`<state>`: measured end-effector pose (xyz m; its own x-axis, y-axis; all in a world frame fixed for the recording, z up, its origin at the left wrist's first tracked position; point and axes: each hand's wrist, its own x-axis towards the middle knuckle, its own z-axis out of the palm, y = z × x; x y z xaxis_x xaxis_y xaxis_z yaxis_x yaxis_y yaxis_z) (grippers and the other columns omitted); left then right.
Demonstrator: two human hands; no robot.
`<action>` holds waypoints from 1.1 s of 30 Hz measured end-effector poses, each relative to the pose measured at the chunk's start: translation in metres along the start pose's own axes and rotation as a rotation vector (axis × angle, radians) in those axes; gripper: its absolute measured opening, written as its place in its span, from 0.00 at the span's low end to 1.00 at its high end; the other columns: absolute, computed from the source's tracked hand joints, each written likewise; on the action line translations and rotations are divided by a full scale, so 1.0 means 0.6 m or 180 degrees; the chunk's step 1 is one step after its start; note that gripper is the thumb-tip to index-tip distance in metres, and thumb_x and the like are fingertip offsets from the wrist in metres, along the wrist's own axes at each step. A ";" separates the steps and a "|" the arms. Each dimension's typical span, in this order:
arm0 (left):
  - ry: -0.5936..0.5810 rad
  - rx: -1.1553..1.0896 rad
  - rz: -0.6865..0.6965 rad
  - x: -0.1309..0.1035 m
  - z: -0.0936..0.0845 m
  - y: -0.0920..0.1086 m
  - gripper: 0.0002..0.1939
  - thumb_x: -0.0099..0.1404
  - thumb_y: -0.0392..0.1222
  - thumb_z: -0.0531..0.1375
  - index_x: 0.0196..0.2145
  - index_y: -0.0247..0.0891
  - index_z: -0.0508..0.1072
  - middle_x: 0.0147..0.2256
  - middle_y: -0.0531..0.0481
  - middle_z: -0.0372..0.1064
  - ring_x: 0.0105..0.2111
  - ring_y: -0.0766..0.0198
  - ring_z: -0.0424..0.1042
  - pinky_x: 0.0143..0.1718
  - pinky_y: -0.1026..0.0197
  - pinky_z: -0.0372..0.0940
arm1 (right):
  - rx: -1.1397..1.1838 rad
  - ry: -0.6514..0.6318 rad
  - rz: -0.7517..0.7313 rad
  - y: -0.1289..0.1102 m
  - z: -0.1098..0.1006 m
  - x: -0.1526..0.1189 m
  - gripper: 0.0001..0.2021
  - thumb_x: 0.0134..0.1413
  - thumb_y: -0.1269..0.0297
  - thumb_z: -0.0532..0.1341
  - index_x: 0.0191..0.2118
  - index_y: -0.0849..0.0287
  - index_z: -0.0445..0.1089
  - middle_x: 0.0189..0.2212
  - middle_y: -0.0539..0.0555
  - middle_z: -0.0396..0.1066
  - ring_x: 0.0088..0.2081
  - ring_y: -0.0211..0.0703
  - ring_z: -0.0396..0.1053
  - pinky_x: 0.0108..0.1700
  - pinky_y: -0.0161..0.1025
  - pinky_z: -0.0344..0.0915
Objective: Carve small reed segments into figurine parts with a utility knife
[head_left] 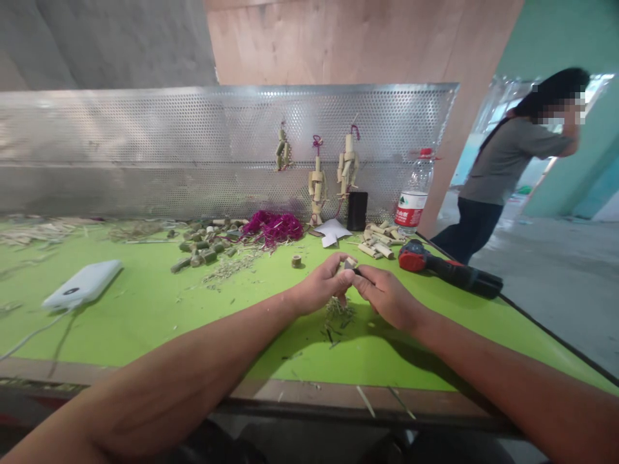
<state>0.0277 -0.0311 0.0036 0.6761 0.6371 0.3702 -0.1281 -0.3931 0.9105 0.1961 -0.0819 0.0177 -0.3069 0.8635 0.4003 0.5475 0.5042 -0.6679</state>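
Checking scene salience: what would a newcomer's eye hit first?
Likely the magenta string tangle at the back of the green tabletop, then three jointed figures against the perforated metal panel. At right lies a red-and-black power drill; the left hand and right hand meet mid-picture.

One head-worn camera looks forward and down over the hands (pixel 316 287), toward a perforated metal panel (pixel 169 135)
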 end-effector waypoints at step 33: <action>-0.0094 0.0532 0.0176 0.000 -0.005 0.007 0.21 0.67 0.54 0.51 0.49 0.35 0.60 0.33 0.51 0.58 0.30 0.67 0.60 0.32 0.62 0.63 | -0.0112 -0.0091 0.0096 -0.001 -0.002 0.001 0.18 0.63 0.52 0.50 0.26 0.57 0.58 0.19 0.46 0.58 0.23 0.35 0.56 0.26 0.35 0.51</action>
<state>0.0252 -0.0306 0.0078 0.6927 0.5927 0.4110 -0.0450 -0.5332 0.8448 0.1965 -0.0819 0.0191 -0.3117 0.8786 0.3619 0.5838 0.4775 -0.6566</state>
